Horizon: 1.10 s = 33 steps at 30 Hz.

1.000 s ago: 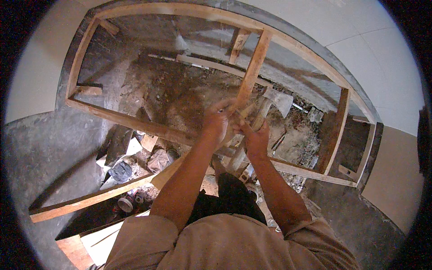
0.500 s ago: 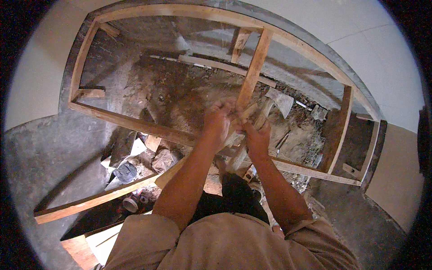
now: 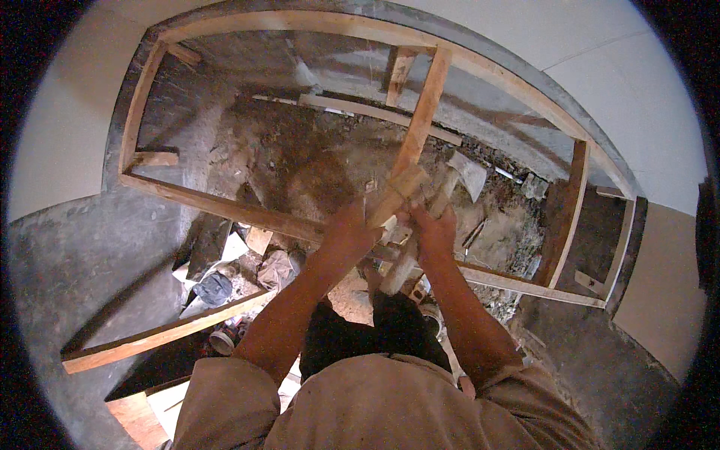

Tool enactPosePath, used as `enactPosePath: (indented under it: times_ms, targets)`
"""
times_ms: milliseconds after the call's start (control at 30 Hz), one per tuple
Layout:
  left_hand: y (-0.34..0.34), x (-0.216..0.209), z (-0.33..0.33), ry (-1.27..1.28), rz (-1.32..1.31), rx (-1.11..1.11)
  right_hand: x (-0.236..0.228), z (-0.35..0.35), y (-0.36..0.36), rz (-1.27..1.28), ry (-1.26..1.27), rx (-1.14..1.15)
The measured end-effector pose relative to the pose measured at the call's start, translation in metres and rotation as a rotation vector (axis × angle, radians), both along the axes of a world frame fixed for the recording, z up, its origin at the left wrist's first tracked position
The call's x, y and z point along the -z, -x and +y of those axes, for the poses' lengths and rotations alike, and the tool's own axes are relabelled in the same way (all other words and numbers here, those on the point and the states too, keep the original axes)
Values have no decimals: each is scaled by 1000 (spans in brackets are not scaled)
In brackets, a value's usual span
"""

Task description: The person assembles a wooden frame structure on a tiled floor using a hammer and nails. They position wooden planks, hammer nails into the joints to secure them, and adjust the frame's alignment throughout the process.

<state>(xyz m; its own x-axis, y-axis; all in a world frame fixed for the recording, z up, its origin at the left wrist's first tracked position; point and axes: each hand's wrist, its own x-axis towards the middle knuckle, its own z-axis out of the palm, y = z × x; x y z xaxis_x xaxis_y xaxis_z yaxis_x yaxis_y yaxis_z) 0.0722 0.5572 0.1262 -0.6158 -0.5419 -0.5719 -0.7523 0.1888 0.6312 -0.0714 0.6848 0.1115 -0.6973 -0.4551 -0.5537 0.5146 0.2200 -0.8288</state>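
My left hand [image 3: 351, 234] is closed round a short length of wood [image 3: 397, 193], which slants up and right in front of the frame's crosspiece. My right hand [image 3: 436, 234] grips the wooden handle of an axe [image 3: 466, 175]. The axe's broad, dull metal head points up and right, and the handle's lower end comes out below the hand. Between the hands the right fingers come close to the wood piece; whether they touch it I cannot tell. Around both hands is a timber frame [image 3: 225, 205], its crosspiece [image 3: 424, 112] reaching from the far rail toward my hands.
Under the frame lies a rough dirt floor [image 3: 300, 161] with loose strips along the far wall. A loose plank [image 3: 165, 334] juts out at the lower left, beside a dark crumpled bag [image 3: 212, 289] and a pale cup [image 3: 222, 342]. Concrete [image 3: 67, 262] borders the left side.
My left hand has moved down and left, away from the right hand, and more of the wood piece shows. The right hand still holds the axe, with little shift.
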Motion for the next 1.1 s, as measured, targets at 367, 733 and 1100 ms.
enactPosePath:
  times_ms: [367,733,1100]
  targets:
    - [29,21,7,752,-182,163,-80,12,12,74,-70,54]
    - [57,16,46,762,337,95,-15,2,62,549,-362,-166]
    - [102,56,23,589,841,132,-35,8,50,538,-224,-160]
